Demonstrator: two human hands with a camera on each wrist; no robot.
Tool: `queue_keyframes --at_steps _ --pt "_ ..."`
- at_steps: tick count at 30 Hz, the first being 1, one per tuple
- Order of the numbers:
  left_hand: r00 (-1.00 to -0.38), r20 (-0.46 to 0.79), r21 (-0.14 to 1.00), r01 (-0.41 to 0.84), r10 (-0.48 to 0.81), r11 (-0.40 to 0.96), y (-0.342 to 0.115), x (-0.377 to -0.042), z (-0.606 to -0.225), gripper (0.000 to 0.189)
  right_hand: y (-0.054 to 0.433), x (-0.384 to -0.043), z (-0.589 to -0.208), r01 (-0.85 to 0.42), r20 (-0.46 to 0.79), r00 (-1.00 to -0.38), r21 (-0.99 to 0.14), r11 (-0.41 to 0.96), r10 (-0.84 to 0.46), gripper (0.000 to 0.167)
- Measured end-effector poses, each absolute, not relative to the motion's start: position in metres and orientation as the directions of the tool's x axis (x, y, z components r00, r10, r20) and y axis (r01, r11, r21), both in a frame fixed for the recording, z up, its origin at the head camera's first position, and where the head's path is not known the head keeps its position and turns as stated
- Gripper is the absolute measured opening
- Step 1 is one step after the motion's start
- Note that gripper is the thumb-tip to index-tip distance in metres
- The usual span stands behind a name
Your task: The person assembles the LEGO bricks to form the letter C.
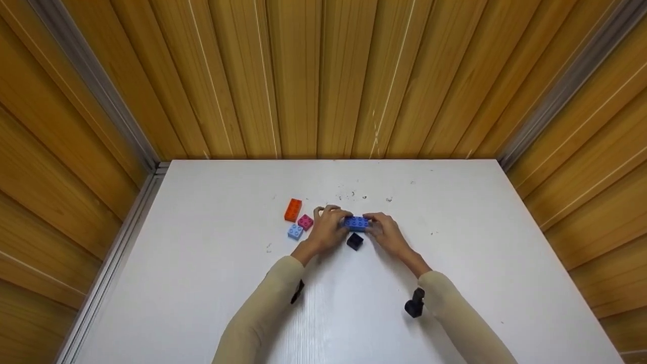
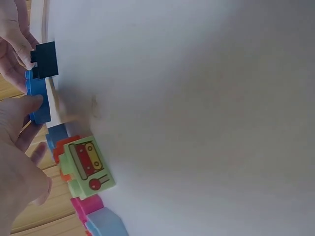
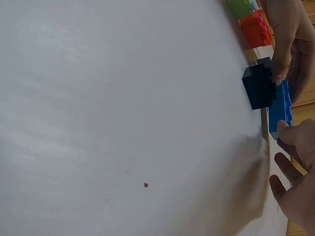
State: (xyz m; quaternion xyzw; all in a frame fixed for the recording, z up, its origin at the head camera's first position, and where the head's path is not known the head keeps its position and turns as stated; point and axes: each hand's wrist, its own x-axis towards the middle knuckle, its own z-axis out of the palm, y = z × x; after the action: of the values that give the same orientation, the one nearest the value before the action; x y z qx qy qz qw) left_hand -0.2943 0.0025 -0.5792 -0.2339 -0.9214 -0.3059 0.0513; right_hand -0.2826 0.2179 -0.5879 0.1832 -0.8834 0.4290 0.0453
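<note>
A blue building brick [image 1: 357, 223] with studs on top is held between both hands near the middle of the white table. My left hand [image 1: 328, 230] pinches its left end; in the left wrist view the thumb presses its near side. At the other end, my right hand [image 1: 388, 234] pinches it between thumb and fingers, its lower fingers spread in the right wrist view. Just in front of the blue brick stands a black brick [image 1: 355, 241], apart from the hands. A light green brick [image 2: 88, 166] with a printed picture shows in the left wrist view; from the head my left hand hides it.
Left of my left hand lie an orange brick [image 1: 292, 210], a pink brick [image 1: 305, 222] and a light blue brick [image 1: 295, 231]. Another dark blue brick [image 2: 57, 133] shows behind the green one. Wood-look panels [image 1: 318, 76] enclose the table [image 1: 212, 303] at back and sides.
</note>
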Motion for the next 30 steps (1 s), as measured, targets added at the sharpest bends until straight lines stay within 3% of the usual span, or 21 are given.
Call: queue_keyframes --at_steps 8,14,22,30 --pt "-0.882 0.200 0.625 0.451 0.427 0.637 -0.006 -0.282 -0.561 0.034 0.221 -0.268 -0.573 -0.446 0.314 -0.893 -0.715 0.538 -0.323 0.037" --pt "-0.867 0.241 0.696 0.467 0.436 0.545 -0.017 -0.270 -0.551 0.032 0.217 -0.257 -0.562 -0.493 0.327 -0.865 -0.694 0.525 -0.381 0.037" --pt "-0.837 0.272 0.682 0.515 0.474 0.519 -0.036 -0.254 -0.550 0.036 0.206 -0.241 -0.555 -0.468 0.272 -0.862 -0.751 0.465 -0.428 0.036" --pt "-0.827 0.210 0.659 0.514 0.521 0.550 -0.058 -0.233 -0.560 0.033 0.191 -0.225 -0.563 -0.477 0.239 -0.818 -0.791 0.383 -0.524 0.036"
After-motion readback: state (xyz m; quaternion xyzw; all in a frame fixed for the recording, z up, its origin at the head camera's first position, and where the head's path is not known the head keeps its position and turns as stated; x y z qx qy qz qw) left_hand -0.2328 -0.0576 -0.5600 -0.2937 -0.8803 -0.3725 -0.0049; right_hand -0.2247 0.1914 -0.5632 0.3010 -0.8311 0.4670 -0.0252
